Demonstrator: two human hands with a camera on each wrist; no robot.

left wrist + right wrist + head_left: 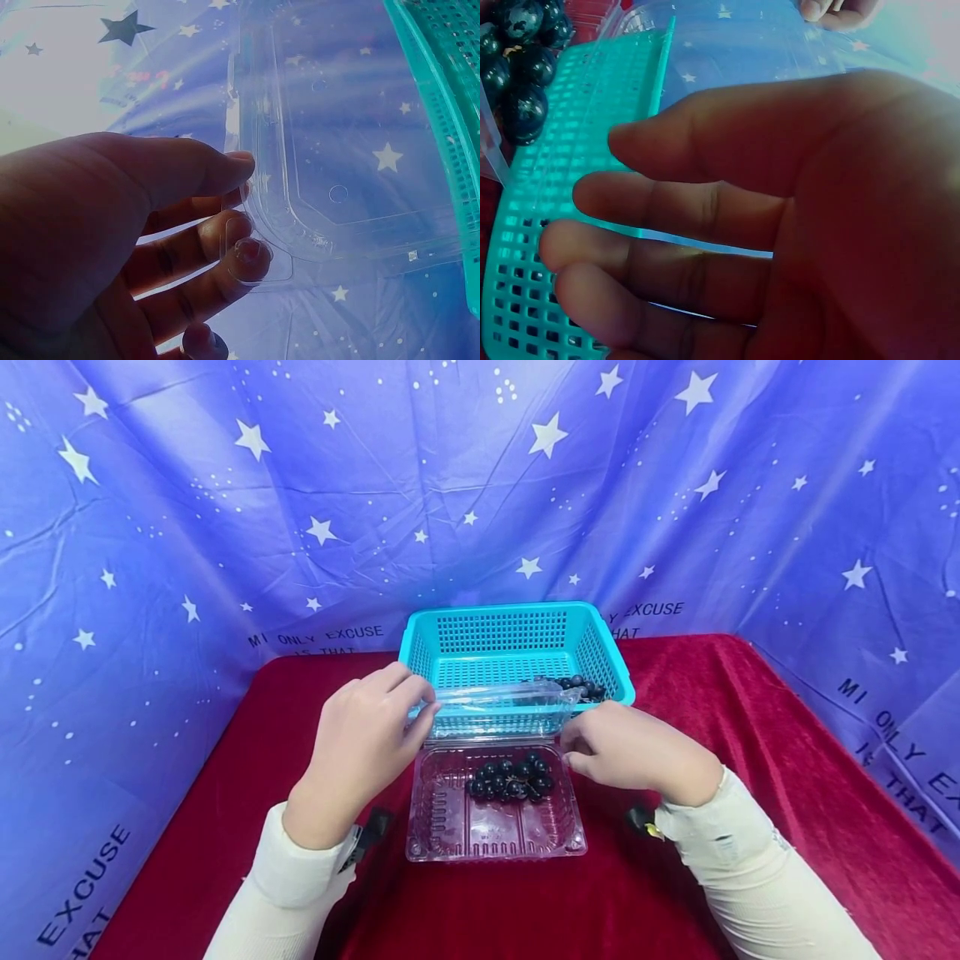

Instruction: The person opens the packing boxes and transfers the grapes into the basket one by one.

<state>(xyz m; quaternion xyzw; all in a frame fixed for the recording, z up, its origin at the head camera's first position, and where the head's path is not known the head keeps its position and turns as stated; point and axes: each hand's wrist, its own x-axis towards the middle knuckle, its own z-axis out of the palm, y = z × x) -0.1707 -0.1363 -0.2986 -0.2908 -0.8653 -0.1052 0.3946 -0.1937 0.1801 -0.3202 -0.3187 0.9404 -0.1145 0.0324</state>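
Observation:
A clear plastic clamshell box lies with its lid raised at the back edge. In its base sits a bunch of dark grapes. My left hand pinches the lid's left edge; the left wrist view shows thumb and fingertips at the lid corner. Beside the right end of the lid hinge is my right hand, holding nothing. In the right wrist view, its fingers are extended and slightly bent in front of the basket.
A turquoise mesh basket stands right behind the box, overlapped by the lid in the head view. More dark grapes lie in its front right corner. Red velvet cloth covers the table. A blue curtain with stars hangs behind.

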